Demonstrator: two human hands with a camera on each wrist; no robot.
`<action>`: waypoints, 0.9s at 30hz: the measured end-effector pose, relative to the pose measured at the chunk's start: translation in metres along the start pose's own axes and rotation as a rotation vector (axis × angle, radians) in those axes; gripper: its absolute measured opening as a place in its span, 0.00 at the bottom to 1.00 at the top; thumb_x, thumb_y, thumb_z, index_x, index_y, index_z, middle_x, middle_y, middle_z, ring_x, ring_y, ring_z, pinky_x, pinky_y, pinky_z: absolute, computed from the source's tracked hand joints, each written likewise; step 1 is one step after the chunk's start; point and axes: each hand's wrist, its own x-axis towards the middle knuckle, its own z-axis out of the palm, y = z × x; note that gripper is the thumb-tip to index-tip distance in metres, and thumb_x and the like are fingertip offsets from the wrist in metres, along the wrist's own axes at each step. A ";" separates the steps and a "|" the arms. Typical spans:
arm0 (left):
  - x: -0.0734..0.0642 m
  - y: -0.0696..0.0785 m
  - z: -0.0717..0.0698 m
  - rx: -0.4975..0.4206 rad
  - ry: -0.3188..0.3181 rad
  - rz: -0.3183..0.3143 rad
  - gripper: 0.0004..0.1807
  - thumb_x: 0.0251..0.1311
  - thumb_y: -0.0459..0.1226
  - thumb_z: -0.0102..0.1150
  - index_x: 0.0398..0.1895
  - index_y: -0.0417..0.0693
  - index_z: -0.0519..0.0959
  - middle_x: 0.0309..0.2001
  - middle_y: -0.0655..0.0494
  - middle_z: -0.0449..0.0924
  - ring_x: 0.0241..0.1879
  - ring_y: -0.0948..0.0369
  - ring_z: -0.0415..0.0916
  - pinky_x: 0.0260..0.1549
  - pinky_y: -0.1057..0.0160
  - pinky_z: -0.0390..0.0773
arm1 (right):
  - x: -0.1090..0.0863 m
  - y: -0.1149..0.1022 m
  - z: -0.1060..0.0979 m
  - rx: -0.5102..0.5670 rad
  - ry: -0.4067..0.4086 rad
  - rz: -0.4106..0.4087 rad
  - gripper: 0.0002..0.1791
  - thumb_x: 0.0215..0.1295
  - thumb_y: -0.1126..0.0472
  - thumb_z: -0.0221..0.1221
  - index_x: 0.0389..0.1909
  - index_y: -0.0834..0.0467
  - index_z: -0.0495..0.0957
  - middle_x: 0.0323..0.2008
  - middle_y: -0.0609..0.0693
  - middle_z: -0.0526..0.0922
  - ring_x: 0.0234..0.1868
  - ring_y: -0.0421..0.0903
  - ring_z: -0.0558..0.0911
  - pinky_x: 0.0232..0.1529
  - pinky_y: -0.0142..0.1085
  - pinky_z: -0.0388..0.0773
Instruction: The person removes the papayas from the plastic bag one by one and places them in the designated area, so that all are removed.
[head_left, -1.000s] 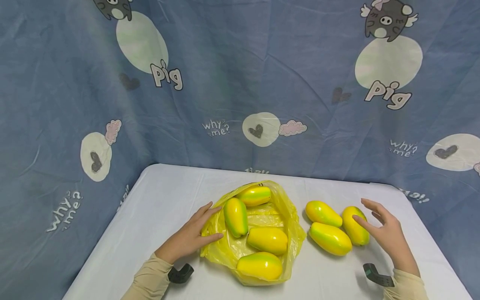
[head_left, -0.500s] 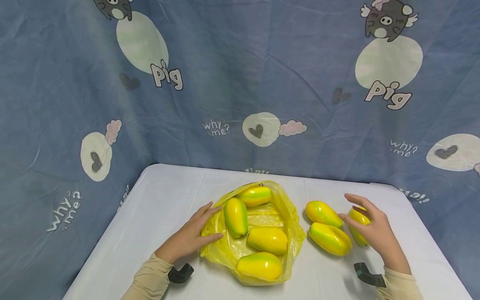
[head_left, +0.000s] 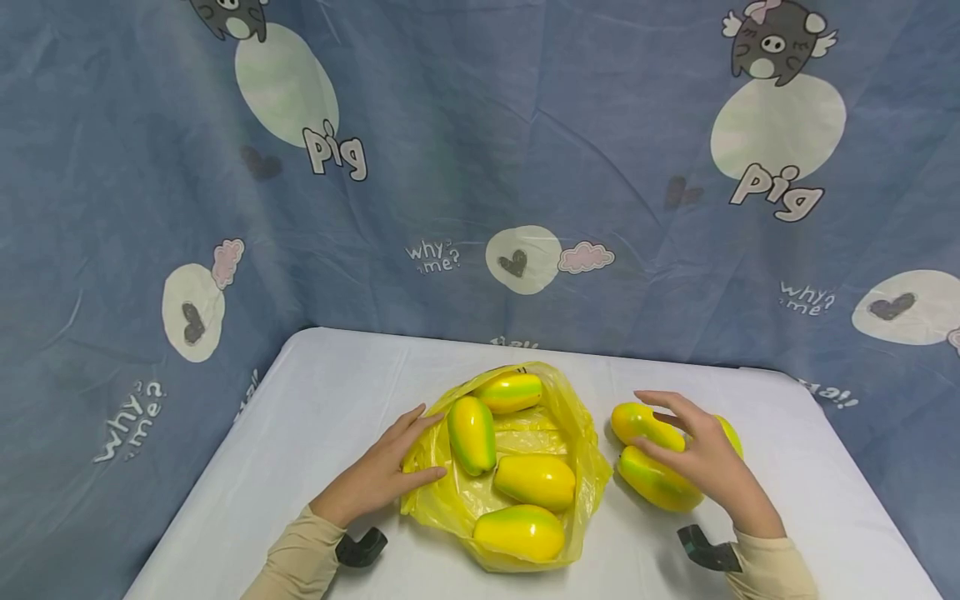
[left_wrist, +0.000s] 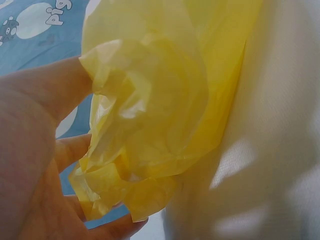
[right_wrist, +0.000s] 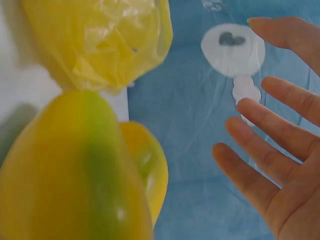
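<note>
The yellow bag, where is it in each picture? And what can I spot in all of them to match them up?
Head: the yellow bag is in the lower middle.
Left wrist: the yellow bag is big, from the top down through the middle.
Right wrist: part of the yellow bag is at the top, left of the middle.
Shared landmark: the blue cloth with pale printed shapes.
</note>
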 end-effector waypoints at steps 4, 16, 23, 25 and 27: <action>0.000 0.000 0.000 -0.003 -0.002 0.000 0.42 0.65 0.61 0.64 0.80 0.71 0.60 0.84 0.46 0.47 0.81 0.41 0.52 0.70 0.30 0.64 | 0.006 -0.007 0.005 0.030 -0.048 0.011 0.33 0.58 0.64 0.76 0.65 0.51 0.77 0.62 0.50 0.82 0.63 0.23 0.73 0.59 0.19 0.76; -0.002 0.002 -0.001 0.006 0.001 0.006 0.42 0.65 0.60 0.65 0.80 0.69 0.60 0.84 0.45 0.47 0.81 0.41 0.52 0.71 0.30 0.64 | 0.026 -0.030 0.018 0.085 -0.208 -0.049 0.30 0.61 0.59 0.74 0.64 0.49 0.77 0.63 0.49 0.81 0.62 0.51 0.81 0.58 0.45 0.84; -0.001 0.000 0.000 0.012 0.003 0.000 0.42 0.65 0.61 0.64 0.80 0.70 0.60 0.84 0.46 0.47 0.81 0.41 0.52 0.71 0.30 0.64 | 0.041 -0.044 0.027 0.091 -0.344 -0.047 0.32 0.60 0.55 0.75 0.66 0.47 0.76 0.65 0.50 0.80 0.65 0.53 0.80 0.62 0.46 0.82; 0.000 0.000 0.001 0.013 0.003 0.000 0.42 0.65 0.61 0.64 0.80 0.71 0.59 0.84 0.47 0.47 0.81 0.41 0.52 0.71 0.30 0.64 | 0.044 -0.047 0.031 0.094 -0.378 -0.064 0.33 0.60 0.55 0.75 0.66 0.48 0.76 0.64 0.50 0.80 0.65 0.54 0.79 0.63 0.46 0.82; 0.000 -0.001 0.001 0.010 0.004 0.002 0.42 0.65 0.61 0.64 0.80 0.71 0.59 0.84 0.46 0.47 0.81 0.41 0.51 0.71 0.30 0.64 | 0.047 -0.049 0.036 0.086 -0.411 -0.080 0.33 0.60 0.55 0.75 0.66 0.49 0.75 0.64 0.49 0.80 0.65 0.55 0.79 0.63 0.46 0.82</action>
